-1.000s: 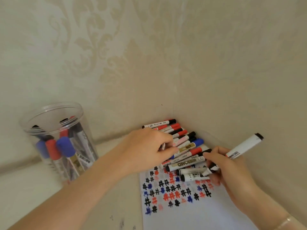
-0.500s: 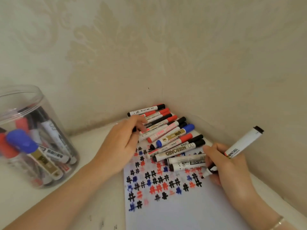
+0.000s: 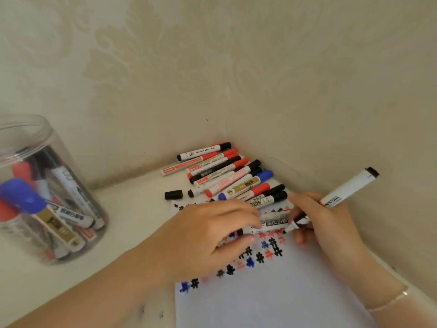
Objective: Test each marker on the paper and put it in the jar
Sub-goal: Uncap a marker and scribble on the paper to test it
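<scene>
- Gripping an uncapped white marker (image 3: 340, 195), the right hand (image 3: 326, 223) sets its tip on the paper (image 3: 272, 299).
- Left hand (image 3: 212, 235), blurred, curls its fingers round a marker at the pile's (image 3: 227, 176) near edge; 0.5 s ago it rested further back.
- Loose black cap (image 3: 173, 194) lies on the tabletop (image 3: 71, 280).
- Clear jar (image 3: 35, 185), far left, holds several markers.

A white marker (image 3: 340, 191) with a black end is held tilted, its uncapped black tip lowered to the white paper (image 3: 279, 301), which is covered with red, blue and black hash marks. A row of capped markers (image 3: 227, 176) — red, black, blue — is laid across the paper's far edge. A loose black cap (image 3: 173, 194) lies beside them. Well to the left, a clear jar (image 3: 47, 192) is seen upright, markers stood inside.
</scene>
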A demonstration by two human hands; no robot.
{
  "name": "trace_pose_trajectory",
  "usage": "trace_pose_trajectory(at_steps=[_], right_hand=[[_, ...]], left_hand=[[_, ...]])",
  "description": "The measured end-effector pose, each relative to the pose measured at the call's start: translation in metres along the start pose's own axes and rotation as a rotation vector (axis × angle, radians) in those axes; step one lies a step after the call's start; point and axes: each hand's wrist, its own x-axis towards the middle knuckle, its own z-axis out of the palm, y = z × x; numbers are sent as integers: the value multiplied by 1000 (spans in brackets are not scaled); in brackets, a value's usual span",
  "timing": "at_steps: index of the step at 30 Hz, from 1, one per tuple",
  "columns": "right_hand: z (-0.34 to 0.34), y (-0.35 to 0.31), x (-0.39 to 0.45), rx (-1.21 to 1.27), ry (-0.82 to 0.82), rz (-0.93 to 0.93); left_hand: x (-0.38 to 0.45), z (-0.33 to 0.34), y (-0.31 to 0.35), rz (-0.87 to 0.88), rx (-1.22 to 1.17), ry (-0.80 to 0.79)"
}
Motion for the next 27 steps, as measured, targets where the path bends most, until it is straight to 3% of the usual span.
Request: trace_pose_trajectory(at_steps=[3,8,27], right_hand=[[-2,5,2,-50,43,16],[3,14,-1,-152,102,-76],[4,17,-4,-165,108,-152]], left_hand=[[8,19,8,-33,88,-139],[19,31,5,-47,302,-199],[18,39,1,-78,214,-162]])
